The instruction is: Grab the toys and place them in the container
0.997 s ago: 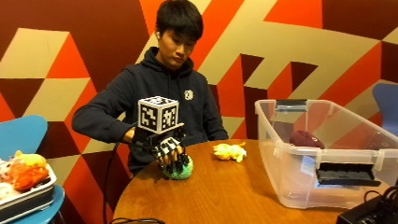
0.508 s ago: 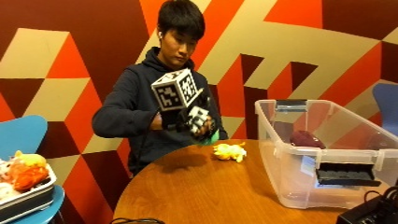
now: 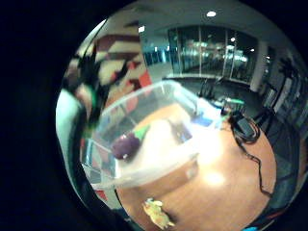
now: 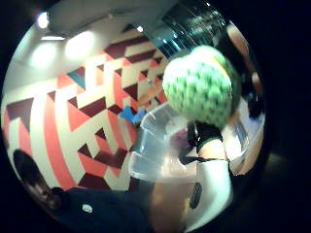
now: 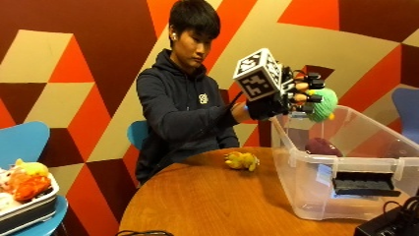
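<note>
Sitting on the round wooden counter (image 5: 216, 206), clear plastic container (image 5: 367, 196) has a purple toy (image 5: 322, 146) inside. Gloved right hand (image 5: 288, 96) is raised over the container's near edge, fingers curled around a green crocheted toy (image 5: 323, 104). Yellow toy (image 5: 241, 160) lies on counter beside container.

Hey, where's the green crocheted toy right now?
In the outside view, the green toy is held in the gloved right hand, raised above the near end of the clear container.
</note>
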A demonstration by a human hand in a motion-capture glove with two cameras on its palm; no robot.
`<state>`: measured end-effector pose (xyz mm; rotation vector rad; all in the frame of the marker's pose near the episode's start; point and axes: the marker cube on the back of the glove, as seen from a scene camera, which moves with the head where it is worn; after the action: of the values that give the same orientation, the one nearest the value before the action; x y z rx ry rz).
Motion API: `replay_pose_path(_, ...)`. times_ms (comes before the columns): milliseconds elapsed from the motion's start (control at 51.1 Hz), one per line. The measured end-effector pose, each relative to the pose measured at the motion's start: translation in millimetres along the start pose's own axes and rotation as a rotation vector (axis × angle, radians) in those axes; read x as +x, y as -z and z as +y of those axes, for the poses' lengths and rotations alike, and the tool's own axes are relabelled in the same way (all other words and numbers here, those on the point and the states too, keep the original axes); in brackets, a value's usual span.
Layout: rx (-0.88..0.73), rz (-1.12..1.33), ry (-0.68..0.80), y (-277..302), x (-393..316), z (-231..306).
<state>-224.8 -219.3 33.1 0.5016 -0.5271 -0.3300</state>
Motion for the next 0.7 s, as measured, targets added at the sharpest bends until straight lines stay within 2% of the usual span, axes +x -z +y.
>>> replay_pose_path(59, -0.180, 0.015, 0.003, -19.1, 1.0, 4.5)
replay_pose_path(98, -0.237, 0.041, 0.010, -25.1, 1.9, 8.6)
replay_pose_path(235, -0.321, 0.157, 0.050, -17.3, 7.8, 27.9)
replay_pose_path(372, -0.383, 0.165, 0.049, 11.0, 12.3, 48.9)
replay_pose_path(450, -0.430, 0.243, 0.124, 13.8, 0.4, 81.8)
replay_pose_path(567, -0.561, 0.309, 0.175, 21.3, -5.4, 126.0)
replay_pose_path(704, -0.735, 0.330, 0.120, 17.9, 4.6, 164.8)
